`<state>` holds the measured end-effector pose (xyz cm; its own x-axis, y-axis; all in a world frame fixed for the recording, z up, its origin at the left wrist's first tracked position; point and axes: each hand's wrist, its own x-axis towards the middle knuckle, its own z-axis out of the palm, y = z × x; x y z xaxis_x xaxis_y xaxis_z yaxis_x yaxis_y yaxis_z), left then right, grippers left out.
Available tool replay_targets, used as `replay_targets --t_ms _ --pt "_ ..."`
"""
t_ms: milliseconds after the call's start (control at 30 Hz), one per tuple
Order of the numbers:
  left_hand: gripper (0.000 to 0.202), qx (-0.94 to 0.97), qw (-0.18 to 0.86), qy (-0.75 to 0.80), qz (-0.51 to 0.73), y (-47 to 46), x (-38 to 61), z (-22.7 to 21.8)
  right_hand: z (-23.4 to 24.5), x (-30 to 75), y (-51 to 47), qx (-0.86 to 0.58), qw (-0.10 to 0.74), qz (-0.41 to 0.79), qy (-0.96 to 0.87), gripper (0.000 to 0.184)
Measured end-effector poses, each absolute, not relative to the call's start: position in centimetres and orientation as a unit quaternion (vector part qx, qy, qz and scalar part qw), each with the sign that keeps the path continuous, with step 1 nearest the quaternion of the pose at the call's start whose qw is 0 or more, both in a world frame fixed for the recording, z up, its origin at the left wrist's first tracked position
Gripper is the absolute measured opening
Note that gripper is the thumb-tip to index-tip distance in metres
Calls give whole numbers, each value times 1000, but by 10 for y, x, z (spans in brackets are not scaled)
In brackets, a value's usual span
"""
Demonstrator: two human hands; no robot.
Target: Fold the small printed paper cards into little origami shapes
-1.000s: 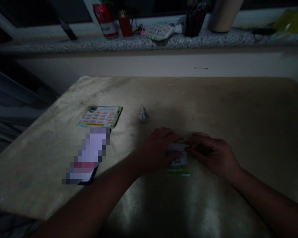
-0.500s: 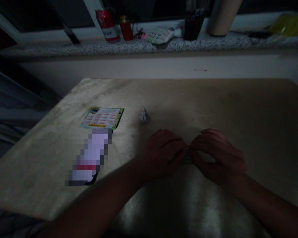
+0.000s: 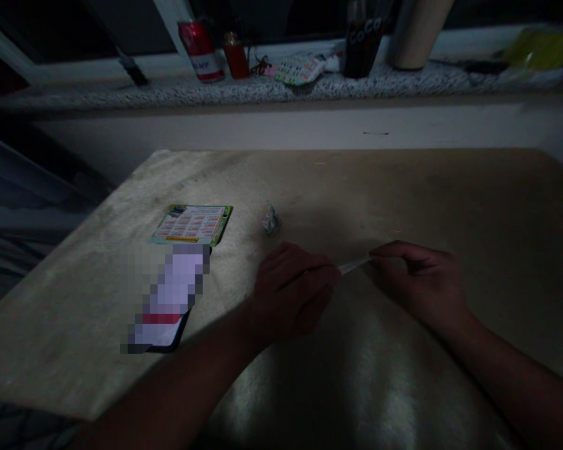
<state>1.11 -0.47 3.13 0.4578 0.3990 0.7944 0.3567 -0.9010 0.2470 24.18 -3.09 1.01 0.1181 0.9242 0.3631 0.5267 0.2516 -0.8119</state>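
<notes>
- Paper (image 3: pixel 354 267), visible as a thin pale strip, spans the gap between the two hands, over the near half of the table (image 3: pixel 431 194); whether it touches the tabletop I cannot tell.
- Left hand (image 3: pixel 293 290) grips the strip's left end, back of the hand up, fingers bunched together.
- Right hand (image 3: pixel 420 281) pinches the opposite end between thumb and forefinger, a narrow hold.
- Crumpled wad (image 3: pixel 271 221) sits on the tabletop beyond the left hand, apart from it.
- Printed card (image 3: pixel 192 224) lies flat, left of the wad.
- Phone (image 3: pixel 171 294), its screen pixelated, lies just nearer than the card.
- Windowsill (image 3: pixel 244 94) behind carries a red can (image 3: pixel 201 51), a patterned packet (image 3: pixel 300 69) and a dark cup (image 3: pixel 363 47) lettered "COCO".
</notes>
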Motion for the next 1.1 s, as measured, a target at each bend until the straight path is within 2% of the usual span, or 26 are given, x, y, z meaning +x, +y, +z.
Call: replay_targets --t_ms 100,267,467,667,967,1100 --pt "13 839 49 236 487 -2 11 28 10 245 -30 -570 482 194 -637 4" --pt "14 816 73 248 517 1 14 21 16 239 -34 -464 486 162 -723 19" --pt "13 822 114 240 503 1 19 15 17 232 -35 -403 468 40 -785 19" --pt "8 847 54 241 471 1 25 14 18 229 -37 -373 455 -51 -807 12" --pt "4 822 -10 290 490 15 13 23 25 230 -40 -370 450 -65 -810 14" --pt "6 791 -1 355 498 22 2 28 24 237 -40 -377 443 -60 -811 12"
